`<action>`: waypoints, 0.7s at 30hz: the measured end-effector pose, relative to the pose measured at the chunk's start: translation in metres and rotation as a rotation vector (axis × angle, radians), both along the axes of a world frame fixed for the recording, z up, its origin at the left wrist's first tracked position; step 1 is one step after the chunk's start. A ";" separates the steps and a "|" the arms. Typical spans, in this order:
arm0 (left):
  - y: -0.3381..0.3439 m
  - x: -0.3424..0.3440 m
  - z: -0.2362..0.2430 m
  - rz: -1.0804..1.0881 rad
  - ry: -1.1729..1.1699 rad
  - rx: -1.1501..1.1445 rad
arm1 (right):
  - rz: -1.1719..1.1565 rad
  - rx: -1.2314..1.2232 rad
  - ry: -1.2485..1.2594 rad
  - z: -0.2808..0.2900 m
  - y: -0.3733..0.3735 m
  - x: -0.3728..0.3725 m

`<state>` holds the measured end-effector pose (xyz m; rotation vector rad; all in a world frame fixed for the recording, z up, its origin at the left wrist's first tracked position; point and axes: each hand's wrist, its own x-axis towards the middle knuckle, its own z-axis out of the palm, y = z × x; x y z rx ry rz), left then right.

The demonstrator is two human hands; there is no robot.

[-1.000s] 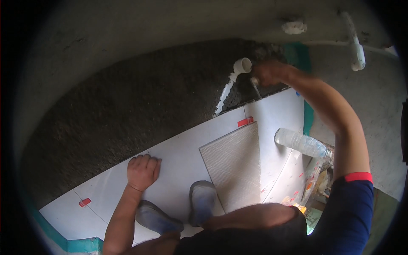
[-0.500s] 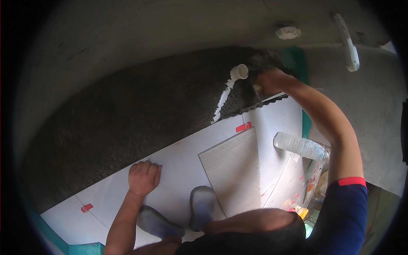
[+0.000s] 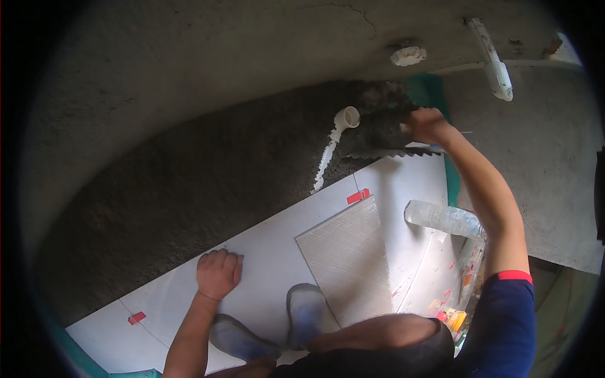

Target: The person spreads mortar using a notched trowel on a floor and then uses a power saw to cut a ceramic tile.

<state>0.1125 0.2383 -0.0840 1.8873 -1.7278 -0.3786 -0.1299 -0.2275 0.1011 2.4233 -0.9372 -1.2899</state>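
My right hand (image 3: 430, 125) is wrapped round the handle of a notched trowel (image 3: 384, 133). The trowel's toothed edge sits over the dark wet mortar bed (image 3: 189, 170), close to the border of the laid tiles. A white pipe elbow (image 3: 347, 118) sticks up from the mortar just left of the blade, its pipe half covered. My left hand (image 3: 218, 274), fingers curled in, leans on a white floor tile (image 3: 265, 264) near the mortar's edge and holds nothing. Between the hands, a loose tile (image 3: 346, 258) shows its grey ribbed back.
Red levelling wedges (image 3: 358, 196) sit at the tile joints. A clear plastic bottle (image 3: 444, 218) lies at the right, beside bags of coloured bits (image 3: 454, 318). Green coating (image 3: 428, 91) runs up the corner. A white pipe (image 3: 491, 63) and a capped outlet (image 3: 408, 57) jut from the wall.
My right hand has drawn the trowel rightward, away from the pipe elbow, and its toothed edge now shows more plainly. The left hand remains on the tile; the whole view has shifted slightly.
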 end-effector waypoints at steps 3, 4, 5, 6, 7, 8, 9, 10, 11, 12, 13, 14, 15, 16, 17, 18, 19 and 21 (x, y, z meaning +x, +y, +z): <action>0.000 -0.001 -0.002 -0.019 0.000 0.034 | -0.204 0.170 -0.036 0.018 0.003 -0.020; 0.000 -0.002 -0.003 -0.022 -0.013 0.028 | -0.217 0.286 -0.275 0.020 0.010 -0.037; -0.001 -0.002 -0.002 -0.018 -0.009 0.024 | -0.555 0.355 -0.330 0.022 0.022 -0.040; 0.001 -0.002 -0.002 -0.014 -0.005 0.023 | -0.893 0.429 -0.381 0.022 0.038 -0.039; 0.001 -0.002 -0.003 -0.018 -0.007 0.028 | -1.143 0.551 -0.544 0.021 0.055 -0.039; 0.001 -0.001 -0.002 -0.025 -0.025 0.020 | -1.387 0.681 -0.712 0.018 0.073 -0.038; 0.001 -0.002 -0.002 -0.022 -0.010 0.018 | -1.581 0.836 -0.872 0.015 0.091 -0.038; 0.000 -0.003 -0.002 -0.019 0.005 0.016 | -1.767 0.997 -1.033 0.011 0.108 -0.037; 0.000 -0.003 -0.002 -0.019 0.005 0.008 | -1.861 1.122 -1.119 0.007 0.126 -0.035; 0.000 -0.004 -0.003 -0.029 -0.006 0.008 | -1.955 1.249 -1.202 0.002 0.143 -0.030; 0.001 -0.004 -0.006 -0.027 -0.006 0.004 | -1.918 1.637 -1.216 0.001 0.154 -0.020; 0.001 -0.004 -0.005 -0.024 -0.008 0.002 | -1.984 1.808 -1.261 -0.004 0.163 -0.016; 0.000 -0.004 -0.001 -0.021 -0.007 -0.010 | -1.952 1.694 -1.278 -0.004 0.163 -0.011; -0.001 -0.004 0.000 -0.026 -0.018 -0.009 | -1.917 1.581 -1.291 -0.001 0.161 -0.003; 0.000 -0.003 -0.001 -0.014 -0.026 -0.006 | -1.724 1.237 -1.292 0.005 0.168 0.020; 0.002 -0.003 -0.001 -0.005 -0.031 -0.002 | -1.522 0.908 -1.265 0.008 0.175 0.043; 0.001 -0.004 0.001 -0.013 -0.033 -0.002 | -1.333 0.767 -1.185 -0.004 0.171 0.050; -0.002 -0.005 0.004 -0.012 -0.022 -0.008 | -1.280 0.644 -1.117 -0.035 0.151 0.067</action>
